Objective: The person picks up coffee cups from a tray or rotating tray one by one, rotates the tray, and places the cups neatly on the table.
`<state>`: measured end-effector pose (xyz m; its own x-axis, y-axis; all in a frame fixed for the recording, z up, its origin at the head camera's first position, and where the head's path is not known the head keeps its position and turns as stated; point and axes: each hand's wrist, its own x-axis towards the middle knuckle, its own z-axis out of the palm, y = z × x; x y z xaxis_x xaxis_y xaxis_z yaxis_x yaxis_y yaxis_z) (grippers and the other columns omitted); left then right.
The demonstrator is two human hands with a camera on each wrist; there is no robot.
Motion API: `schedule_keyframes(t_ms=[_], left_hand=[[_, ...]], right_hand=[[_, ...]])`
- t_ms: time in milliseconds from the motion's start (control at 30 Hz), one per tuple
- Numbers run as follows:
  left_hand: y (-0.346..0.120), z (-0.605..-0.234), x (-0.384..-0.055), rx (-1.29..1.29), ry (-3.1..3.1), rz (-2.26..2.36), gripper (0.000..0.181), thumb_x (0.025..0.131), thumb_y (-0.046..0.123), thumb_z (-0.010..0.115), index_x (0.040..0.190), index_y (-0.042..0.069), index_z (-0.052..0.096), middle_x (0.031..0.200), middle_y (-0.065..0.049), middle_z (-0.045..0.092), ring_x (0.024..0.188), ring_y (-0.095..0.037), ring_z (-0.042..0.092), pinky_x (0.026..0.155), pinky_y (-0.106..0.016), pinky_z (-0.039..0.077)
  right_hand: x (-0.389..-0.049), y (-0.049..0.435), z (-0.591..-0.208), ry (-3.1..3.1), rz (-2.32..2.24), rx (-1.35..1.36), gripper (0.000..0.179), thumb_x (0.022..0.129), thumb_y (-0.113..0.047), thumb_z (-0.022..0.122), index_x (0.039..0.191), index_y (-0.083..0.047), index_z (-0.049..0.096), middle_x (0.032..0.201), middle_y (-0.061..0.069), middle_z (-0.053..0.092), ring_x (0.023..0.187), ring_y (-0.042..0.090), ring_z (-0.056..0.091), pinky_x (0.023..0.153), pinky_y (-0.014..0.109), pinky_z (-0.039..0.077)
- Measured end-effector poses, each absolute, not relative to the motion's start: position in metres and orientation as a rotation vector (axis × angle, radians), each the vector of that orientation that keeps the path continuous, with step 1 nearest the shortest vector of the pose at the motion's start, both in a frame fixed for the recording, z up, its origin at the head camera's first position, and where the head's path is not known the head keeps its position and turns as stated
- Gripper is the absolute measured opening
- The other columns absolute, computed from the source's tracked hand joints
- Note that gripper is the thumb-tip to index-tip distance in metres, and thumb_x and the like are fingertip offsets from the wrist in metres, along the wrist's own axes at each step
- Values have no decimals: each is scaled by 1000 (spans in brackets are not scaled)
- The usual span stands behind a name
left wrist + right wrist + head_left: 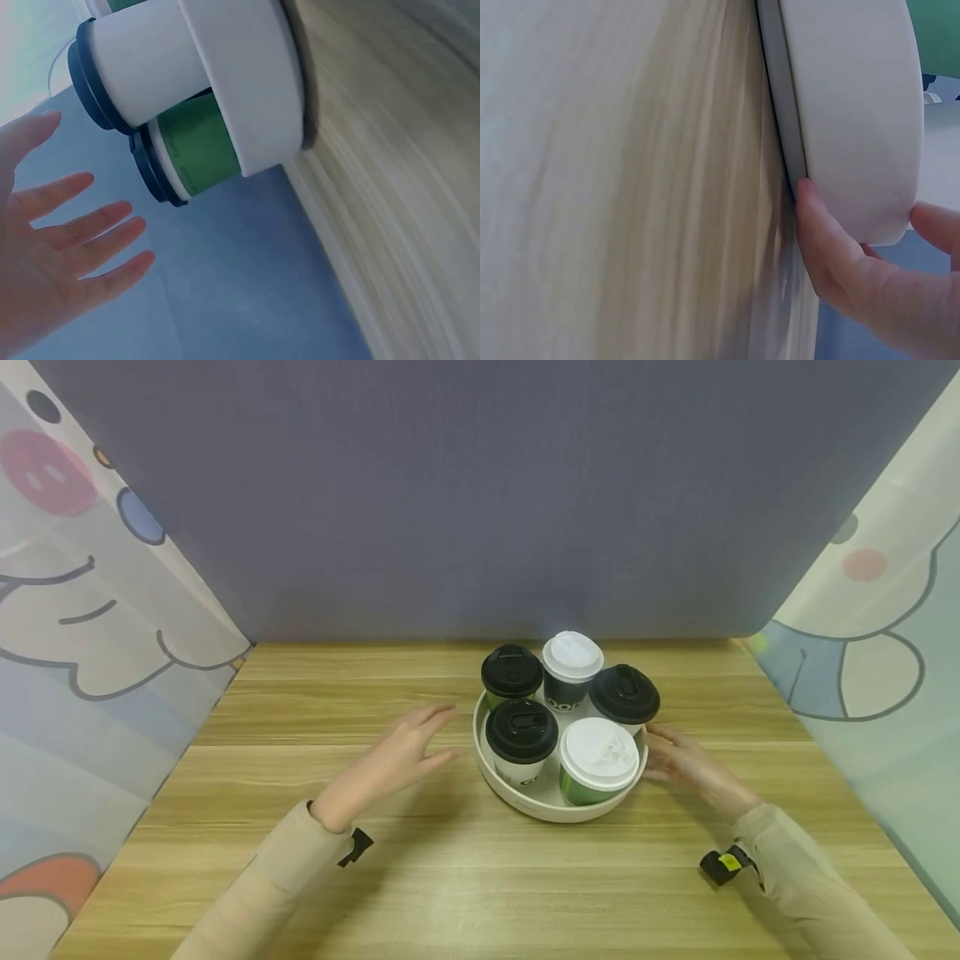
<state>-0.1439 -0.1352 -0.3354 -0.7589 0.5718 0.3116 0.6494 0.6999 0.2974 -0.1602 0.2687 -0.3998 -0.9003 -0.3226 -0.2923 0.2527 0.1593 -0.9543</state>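
A round white tray [555, 812] holds several lidded paper coffee cups. At its front are a white cup with a black lid [522, 732] and a green cup with a white lid [598, 756]. Behind them stand a black-lidded green cup [512, 672], a white-lidded dark cup [572, 667] and another black-lidded cup [624, 695]. My right hand [693, 768] grips the tray's right side; in the right wrist view the thumb meets its rim and fingertips [808, 193] touch its lower edge. Left of the tray, my left hand [397, 756] is apart from it, fingers spread.
The tray stands on a wood-grain table [480, 893]. A plain grey-blue panel [480, 502] rises behind the table's far edge. Cartoon-printed curtains hang at the left [90, 610] and right [892, 635]. Dark straps with small devices [723, 864] sit at the wrists.
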Motion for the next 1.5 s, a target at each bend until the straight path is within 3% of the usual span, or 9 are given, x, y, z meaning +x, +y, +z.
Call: schedule_keyframes(t_ms=[300,533,700,900,1100,1367,1500], left_hand=[[-112,-322,-153,-1078,-2729,-639,55,82,35,61,128,9,46,126,-14,47,114,-28,46,94,-41,37],[-93,-312,-158,-1214,-2728,-629,54,82,35,61,127,8,47,126,-13,46,115,-26,44,96,-38,35],[-80,-308,-163,-1290,-2724,-552,54,81,35,61,126,7,48,125,-12,46,113,-26,46,95,-38,36],[-68,-302,-167,-1311,-2807,-430,56,82,39,58,129,11,45,128,-13,43,116,-29,43,96,-43,33],[-60,-296,-169,-1330,-2877,-359,59,82,41,58,131,13,42,131,-16,39,120,-33,38,97,-47,32],[-50,-297,-174,-1347,-2983,-241,68,78,46,60,134,16,37,136,-16,33,124,-31,32,99,-46,27],[-46,-299,-176,-1352,-3018,-222,71,76,46,62,135,17,37,135,-14,33,123,-29,33,98,-47,29]], right_hand=[[-160,270,-402,1984,-1814,-35,64,96,-20,33,135,12,-7,129,40,20,94,9,54,85,33,45],[-161,271,-403,1968,-1828,-43,65,96,-20,34,135,12,-7,121,28,37,92,9,55,85,33,45],[-161,271,-404,1971,-1821,-39,66,96,-22,35,135,11,-7,128,35,28,94,9,55,86,33,45],[-162,271,-405,1984,-1812,-34,67,96,-24,35,135,11,-6,125,32,33,93,8,55,85,33,45],[-162,271,-405,1978,-1811,-52,68,96,-26,34,135,12,-7,130,38,21,94,8,55,85,32,45],[-162,272,-405,1960,-1829,-51,68,96,-23,35,134,12,-9,118,23,42,91,7,56,84,32,45],[-162,273,-405,1962,-1824,-48,68,96,-23,36,135,11,-9,120,25,40,91,8,56,84,31,46]])
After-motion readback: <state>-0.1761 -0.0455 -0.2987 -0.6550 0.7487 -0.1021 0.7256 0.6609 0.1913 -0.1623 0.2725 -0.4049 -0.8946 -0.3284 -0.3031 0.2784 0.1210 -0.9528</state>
